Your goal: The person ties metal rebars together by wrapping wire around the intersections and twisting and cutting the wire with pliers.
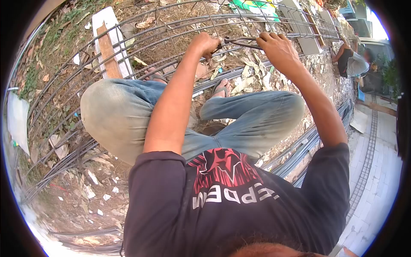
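My right hand [278,48] is closed around the handles of a pair of pincers [242,41]. The tool's jaws point left, at a crossing of bars in a rebar cage [171,26]. Just left of the jaws, my left hand [207,44] is closed with its fingers bent at the bars. What those fingers pinch is hidden from above. The cage of thin dark steel bars runs across in front of my bent knees, with cross bars set along its length.
A white block with a brown wooden strip [108,49] sits under the cage at left; grey blocks [309,45] are under it at right. Bundled steel rods [295,156] lie beside me. Dry leaves litter the ground. Another person [353,62] crouches at far right.
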Available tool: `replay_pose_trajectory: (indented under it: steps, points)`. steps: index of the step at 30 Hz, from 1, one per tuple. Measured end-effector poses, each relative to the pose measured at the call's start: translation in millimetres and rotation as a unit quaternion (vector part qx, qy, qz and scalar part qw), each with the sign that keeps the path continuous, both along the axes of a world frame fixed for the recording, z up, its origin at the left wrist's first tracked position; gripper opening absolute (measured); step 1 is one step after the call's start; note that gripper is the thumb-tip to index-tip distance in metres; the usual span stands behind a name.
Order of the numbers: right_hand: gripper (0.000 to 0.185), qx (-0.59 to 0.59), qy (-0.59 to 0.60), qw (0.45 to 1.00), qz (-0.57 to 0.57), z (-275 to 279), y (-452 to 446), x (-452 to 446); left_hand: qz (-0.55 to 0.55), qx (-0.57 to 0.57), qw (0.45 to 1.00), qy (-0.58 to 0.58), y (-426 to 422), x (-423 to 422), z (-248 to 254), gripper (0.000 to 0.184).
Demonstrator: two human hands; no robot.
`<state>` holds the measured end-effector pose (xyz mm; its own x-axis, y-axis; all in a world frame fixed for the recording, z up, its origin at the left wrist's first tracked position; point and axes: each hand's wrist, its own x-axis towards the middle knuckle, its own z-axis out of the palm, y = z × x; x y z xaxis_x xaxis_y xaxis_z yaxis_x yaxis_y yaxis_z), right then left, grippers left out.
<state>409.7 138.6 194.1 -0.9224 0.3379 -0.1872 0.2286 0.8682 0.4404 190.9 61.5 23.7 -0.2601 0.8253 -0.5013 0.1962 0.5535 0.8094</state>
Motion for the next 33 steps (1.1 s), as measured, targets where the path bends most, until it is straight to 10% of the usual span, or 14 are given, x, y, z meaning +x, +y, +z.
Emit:
replay_pose_trajectory:
  steps: [33]
  points:
    - [0.038, 0.075, -0.026, 0.996, 0.026, -22.4, -0.1, -11.6, 0.008, 0.009, 0.999, 0.032, 4.4, -1.0, -8.8, 0.059]
